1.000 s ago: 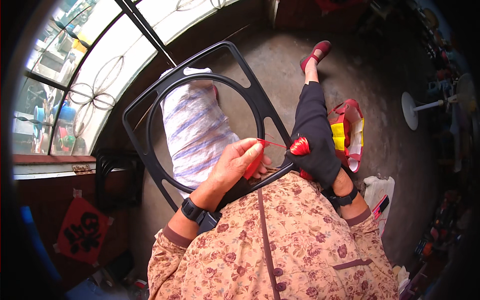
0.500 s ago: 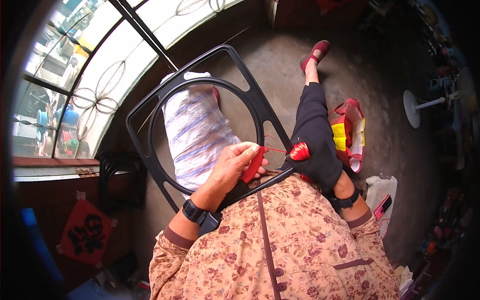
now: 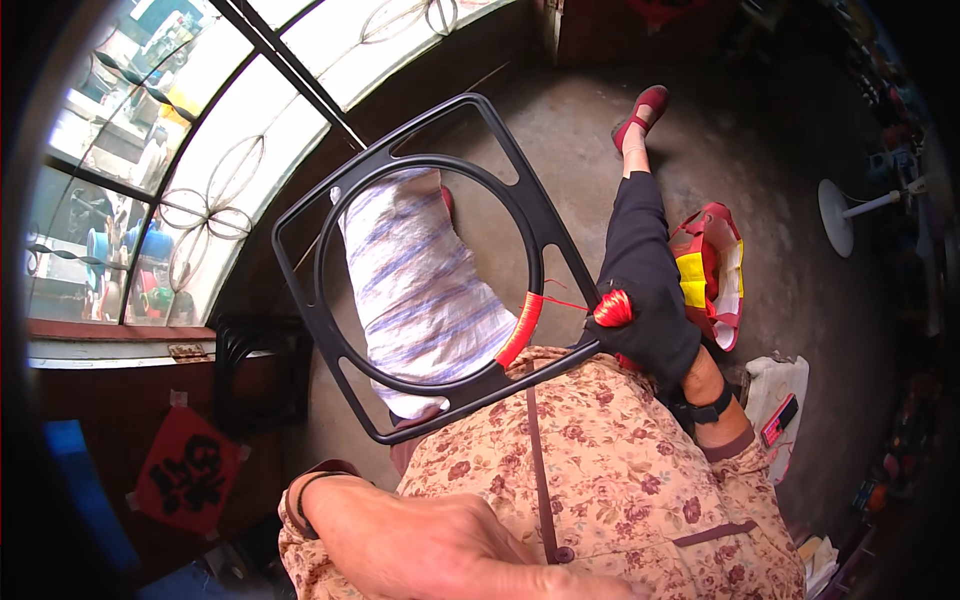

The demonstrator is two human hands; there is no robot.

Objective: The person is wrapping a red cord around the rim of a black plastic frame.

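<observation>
A black frame with a round ring point(image 3: 497, 125) lies tilted over my lap. Red thread point(image 3: 521, 330) is wrapped tightly round the ring's lower right part. From there a loose strand runs to a red thread bundle point(image 3: 612, 308) at my right hand point(image 3: 655, 335), which wears a black glove. The right fingers are closed round the bundle, beside the frame's near right corner. My left hand point(image 3: 420, 535), bare, is raised in front of my shirt, off the frame. One finger stretches to the right; the others are cut off by the lower edge. Nothing shows in it.
A white cloth with blue stripes point(image 3: 420, 270) covers my left leg under the ring. On the floor to the right stand a red and yellow bag point(image 3: 722, 270) and a white object with a phone-like item point(image 3: 778, 420) on it. A barred window point(image 3: 230, 150) is at the left.
My left hand has let go of the red-wrapped part of the ring and come back toward me, uncovering the wrapping. The right hand stays at the thread bundle.
</observation>
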